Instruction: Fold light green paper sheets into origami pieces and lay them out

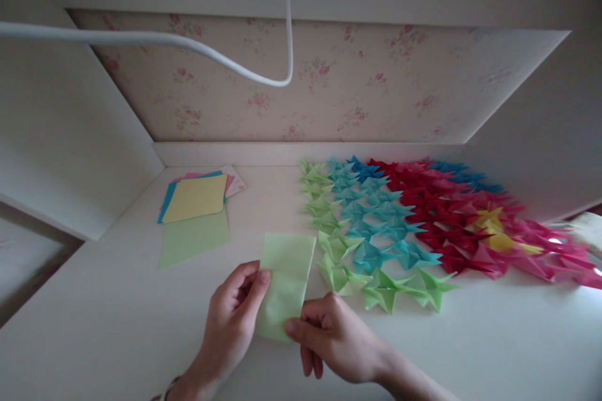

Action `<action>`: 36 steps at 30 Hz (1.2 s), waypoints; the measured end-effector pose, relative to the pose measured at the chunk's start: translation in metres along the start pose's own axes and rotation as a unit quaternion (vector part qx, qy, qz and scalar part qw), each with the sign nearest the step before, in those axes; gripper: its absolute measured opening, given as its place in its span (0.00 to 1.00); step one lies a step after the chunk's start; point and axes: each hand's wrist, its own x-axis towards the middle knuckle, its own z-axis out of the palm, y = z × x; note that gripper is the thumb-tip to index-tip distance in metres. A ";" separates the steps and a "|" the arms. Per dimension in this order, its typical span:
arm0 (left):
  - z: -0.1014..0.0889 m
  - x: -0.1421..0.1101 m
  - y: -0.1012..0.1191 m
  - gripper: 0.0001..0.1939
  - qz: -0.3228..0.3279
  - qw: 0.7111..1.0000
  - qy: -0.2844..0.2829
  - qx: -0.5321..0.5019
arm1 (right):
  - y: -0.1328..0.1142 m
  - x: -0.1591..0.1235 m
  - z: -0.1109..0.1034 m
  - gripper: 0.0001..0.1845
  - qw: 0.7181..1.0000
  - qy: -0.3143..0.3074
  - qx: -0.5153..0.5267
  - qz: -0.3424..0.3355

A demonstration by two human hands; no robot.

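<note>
A light green sheet of origami paper (pixel 286 276), folded into a tall rectangle, is held up between my two hands above the white table. My left hand (pixel 234 307) pinches its left edge, thumb in front and fingers curled behind. At the lower right corner, my right hand (pixel 332 338) grips the paper between thumb and bent index finger. Just right of the paper, light green folded paper cranes (pixel 385 288) stand in the nearest row of a large group.
Rows of turquoise cranes (pixel 371 254), red cranes (pixel 437 235) and pink cranes (pixel 540 250) spread across the right. Loose paper squares (pixel 195 197) lie stacked at the back left. A white cable (pixel 188 42) hangs across the upper view, before the floral back wall (pixel 320 100).
</note>
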 end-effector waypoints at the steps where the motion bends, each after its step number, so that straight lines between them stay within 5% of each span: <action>1: 0.000 0.000 0.001 0.13 0.002 1.000 0.004 0.000 | -0.001 0.000 -0.002 0.25 1.000 0.008 0.008 0.000; 7: -0.002 0.006 0.004 0.10 0.037 0.997 -0.053 -0.032 | 0.000 0.002 -0.010 0.25 0.988 0.101 0.103 -0.059; 12: -0.008 0.007 0.000 0.13 0.065 0.995 -0.070 0.016 | 0.002 0.000 -0.011 0.22 0.969 0.191 0.068 -0.141; 16: -0.012 0.007 0.001 0.05 0.118 0.987 -0.106 0.023 | 0.008 -0.002 -0.013 0.14 0.954 0.210 0.061 -0.207; 21: -0.010 0.005 0.003 0.09 0.184 0.971 -0.144 0.044 | 0.012 -0.001 -0.013 0.09 0.938 0.236 0.045 -0.249; 26: -0.008 0.002 0.008 0.09 0.164 0.970 -0.167 0.065 | 0.008 -0.001 -0.011 0.08 0.914 0.278 0.029 -0.295; 33: -0.004 -0.003 0.001 0.06 0.073 0.980 -0.177 0.053 | 0.014 0.000 -0.004 0.08 0.904 0.324 0.064 -0.272; 36: -0.003 -0.007 -0.006 0.19 0.045 0.991 -0.124 -0.020 | 0.015 0.002 -0.002 0.04 0.902 0.332 0.078 -0.264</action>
